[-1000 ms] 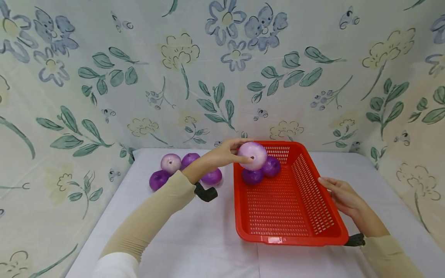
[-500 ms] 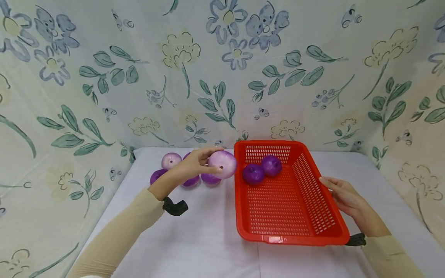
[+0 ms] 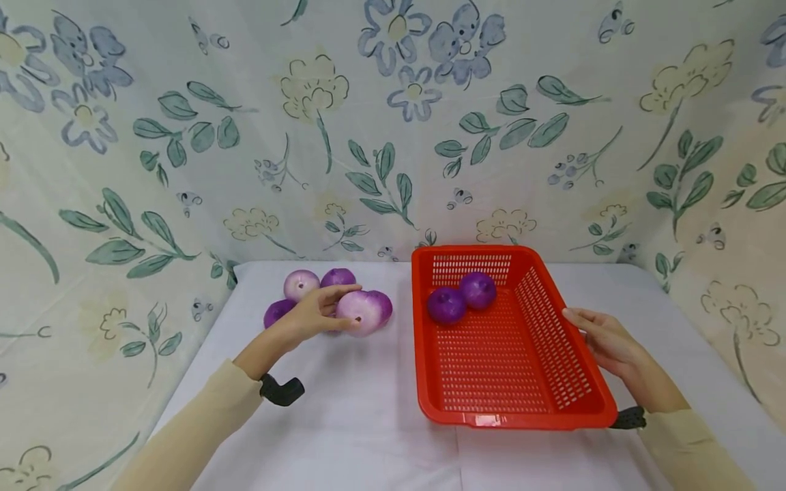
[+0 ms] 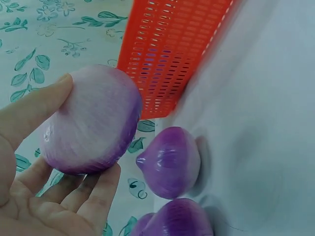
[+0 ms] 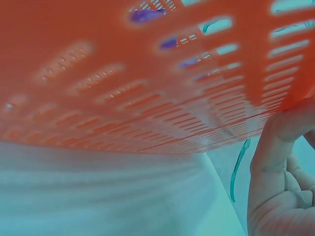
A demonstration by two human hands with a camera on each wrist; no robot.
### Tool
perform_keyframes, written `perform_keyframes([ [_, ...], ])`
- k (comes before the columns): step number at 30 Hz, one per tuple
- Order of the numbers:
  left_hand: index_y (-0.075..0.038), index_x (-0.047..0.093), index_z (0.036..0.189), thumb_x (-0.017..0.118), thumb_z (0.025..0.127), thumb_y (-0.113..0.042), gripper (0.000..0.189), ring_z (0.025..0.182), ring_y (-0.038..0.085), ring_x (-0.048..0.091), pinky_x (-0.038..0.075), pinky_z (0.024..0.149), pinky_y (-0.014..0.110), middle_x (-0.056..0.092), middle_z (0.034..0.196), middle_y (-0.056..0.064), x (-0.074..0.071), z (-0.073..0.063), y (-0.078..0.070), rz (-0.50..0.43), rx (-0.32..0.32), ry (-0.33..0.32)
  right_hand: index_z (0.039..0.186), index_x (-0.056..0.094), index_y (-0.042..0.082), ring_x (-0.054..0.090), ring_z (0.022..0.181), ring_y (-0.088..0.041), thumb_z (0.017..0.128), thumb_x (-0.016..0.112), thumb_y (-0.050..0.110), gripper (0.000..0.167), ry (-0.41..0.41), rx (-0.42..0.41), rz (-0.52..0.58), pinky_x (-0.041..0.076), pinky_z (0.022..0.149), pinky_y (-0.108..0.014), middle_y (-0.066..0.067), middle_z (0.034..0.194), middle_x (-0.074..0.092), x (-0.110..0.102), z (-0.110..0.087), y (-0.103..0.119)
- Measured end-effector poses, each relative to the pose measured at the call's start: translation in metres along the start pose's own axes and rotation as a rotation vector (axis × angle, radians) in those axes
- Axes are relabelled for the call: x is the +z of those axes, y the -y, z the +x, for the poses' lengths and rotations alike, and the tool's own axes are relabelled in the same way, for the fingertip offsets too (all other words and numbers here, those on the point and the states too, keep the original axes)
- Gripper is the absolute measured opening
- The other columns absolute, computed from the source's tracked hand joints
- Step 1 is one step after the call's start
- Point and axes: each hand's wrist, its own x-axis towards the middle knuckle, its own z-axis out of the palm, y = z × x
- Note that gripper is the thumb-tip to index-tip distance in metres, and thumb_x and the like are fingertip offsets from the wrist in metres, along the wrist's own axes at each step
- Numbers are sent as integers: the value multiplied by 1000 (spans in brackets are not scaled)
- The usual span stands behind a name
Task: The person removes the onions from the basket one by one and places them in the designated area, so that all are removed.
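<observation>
My left hand [image 3: 310, 314] holds a pale purple-and-white onion [image 3: 355, 315] between thumb and fingers, in front of the loose onions left of the basket. In the left wrist view this onion [image 4: 93, 120] is raised, with the thumb on one side and the fingers on the other. My right hand [image 3: 608, 344] grips the right rim of a red plastic basket [image 3: 491, 375]. Two purple onions, a front one [image 3: 446, 305] and a back one [image 3: 477, 290], lie in its far left corner. The right wrist view shows the basket's slotted wall [image 5: 147, 98] beside the curled fingers.
Several onions sit on the white-covered table [image 3: 381, 423] left of the basket: a pale one [image 3: 301, 285], a purple one behind [image 3: 338, 277], a darker one [image 3: 278, 311] partly hidden by my left hand, and others. A flowered cloth [image 3: 245, 177] hangs behind and beside the table.
My left hand has carried the pale onion leftward and lower, from above the basket's left side to the loose onions. My right hand and the basket stay in place.
</observation>
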Motion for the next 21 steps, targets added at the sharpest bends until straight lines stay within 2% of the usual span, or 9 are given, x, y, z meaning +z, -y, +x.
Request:
perform_keyframes([
  [5, -12, 53, 145, 85, 82, -21, 71, 136, 33, 46, 40, 108, 47, 44, 152, 9, -1, -6, 16, 9, -21, -21, 99, 74, 23, 68, 80, -17, 104, 54, 24, 20, 0, 3, 1, 60, 73, -34, 0, 97, 72, 0, 0, 0],
  [12, -6, 54, 142, 83, 83, -15, 67, 135, 36, 46, 38, 109, 49, 47, 149, 15, 1, -13, 39, 45, -10, -35, 98, 74, 23, 68, 81, -17, 103, 56, 25, 18, -13, 7, 5, 60, 74, -35, 0, 97, 72, 0, 1, 0],
  [21, -6, 58, 140, 85, 80, -12, 66, 132, 39, 48, 39, 108, 48, 53, 143, 17, 4, -15, 60, 73, -29, -57, 98, 74, 23, 69, 81, -16, 104, 55, 24, 20, -12, -2, -5, 60, 73, -34, 1, 96, 72, -1, 2, -2],
])
